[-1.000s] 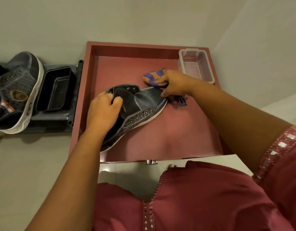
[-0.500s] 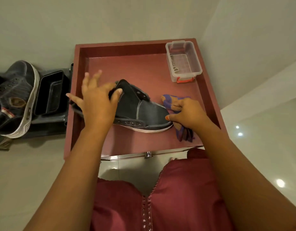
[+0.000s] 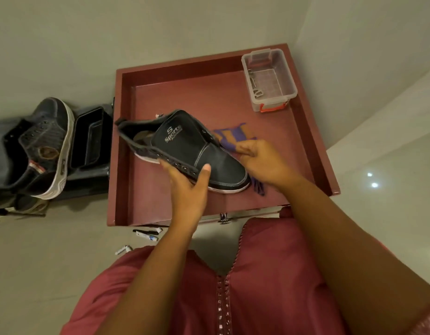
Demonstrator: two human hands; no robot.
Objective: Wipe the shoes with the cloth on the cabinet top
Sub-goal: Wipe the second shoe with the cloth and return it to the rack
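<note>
Over the cabinet top (image 3: 160,204) | left hand (image 3: 185,187) is gripping the dark shoe (image 3: 185,151) by its side | right hand (image 3: 264,163) is pinching the purple cloth (image 3: 235,136) against the toe

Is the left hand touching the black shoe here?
Touching. The head view shows the left hand gripping the black shoe at its near side, thumb on the upper.

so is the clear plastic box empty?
No, the clear plastic box at the cabinet top's far right corner holds a few small metal items along its left side.
</note>
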